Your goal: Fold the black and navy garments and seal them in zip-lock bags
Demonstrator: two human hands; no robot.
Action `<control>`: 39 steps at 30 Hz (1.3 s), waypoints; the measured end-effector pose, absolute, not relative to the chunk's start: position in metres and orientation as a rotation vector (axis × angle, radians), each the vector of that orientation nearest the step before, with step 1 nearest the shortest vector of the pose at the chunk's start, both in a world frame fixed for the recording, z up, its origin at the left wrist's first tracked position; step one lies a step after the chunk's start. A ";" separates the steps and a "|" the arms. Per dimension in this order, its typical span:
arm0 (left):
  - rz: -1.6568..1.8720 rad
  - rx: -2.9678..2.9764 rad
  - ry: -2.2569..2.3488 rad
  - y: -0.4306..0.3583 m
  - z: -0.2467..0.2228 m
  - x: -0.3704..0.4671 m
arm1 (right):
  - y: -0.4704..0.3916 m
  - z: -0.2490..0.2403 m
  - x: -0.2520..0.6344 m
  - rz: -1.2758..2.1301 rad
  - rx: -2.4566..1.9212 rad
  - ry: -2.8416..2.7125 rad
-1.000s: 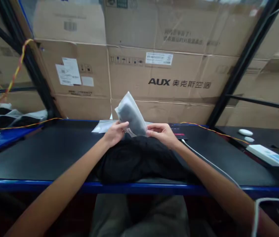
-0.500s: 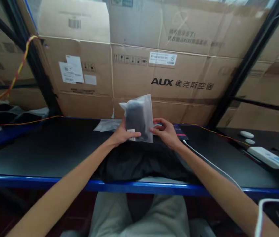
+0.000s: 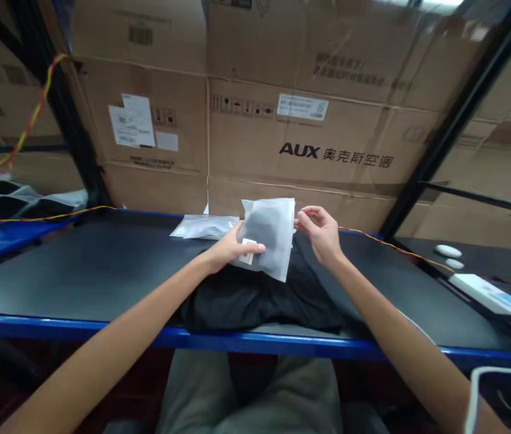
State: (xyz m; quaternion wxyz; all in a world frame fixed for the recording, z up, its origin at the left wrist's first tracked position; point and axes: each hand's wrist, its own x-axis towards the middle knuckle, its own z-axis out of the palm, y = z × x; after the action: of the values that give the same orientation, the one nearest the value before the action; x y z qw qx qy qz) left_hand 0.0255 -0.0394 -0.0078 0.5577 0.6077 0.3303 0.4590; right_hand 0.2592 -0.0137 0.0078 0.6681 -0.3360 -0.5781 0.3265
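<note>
My left hand [image 3: 230, 248] grips a frosted plastic bag [image 3: 273, 226] by its left side, thumb across the front by a small white label [image 3: 248, 250]. Something dark shows faintly through the bag. At the bag's right edge is my right hand [image 3: 321, 232], its thumb and forefinger pinched together. What those fingertips hold, if anything, I cannot make out. Below the bag, a black cloth [image 3: 259, 304] lies bunched on the dark tabletop [image 3: 114, 265]. Behind my left hand lies another clear plastic bag [image 3: 203, 226].
A large cardboard sheet [image 3: 246, 144] stands behind the table between black metal posts. To the right are a white box [image 3: 485, 292] and two white rounded objects [image 3: 448, 251]. Yellow-red wire [image 3: 373, 238] runs along the back; a white cable [image 3: 418, 328] passes by my right forearm.
The bag has moved slightly right and down and turned, its dark content now fainter. My right hand has shifted right and up a little, covering where a phone showed.
</note>
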 end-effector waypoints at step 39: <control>1.222 1.057 0.809 -0.023 -0.008 0.018 | -0.020 -0.003 0.244 0.852 -0.969 -1.462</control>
State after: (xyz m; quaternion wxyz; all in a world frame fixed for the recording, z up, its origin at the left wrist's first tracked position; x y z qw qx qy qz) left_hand 0.0184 -0.0228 -0.0080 0.6189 0.4593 0.3516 0.5314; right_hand 0.2437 -0.0205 -0.0029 0.5613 -0.4115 -0.6205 0.3615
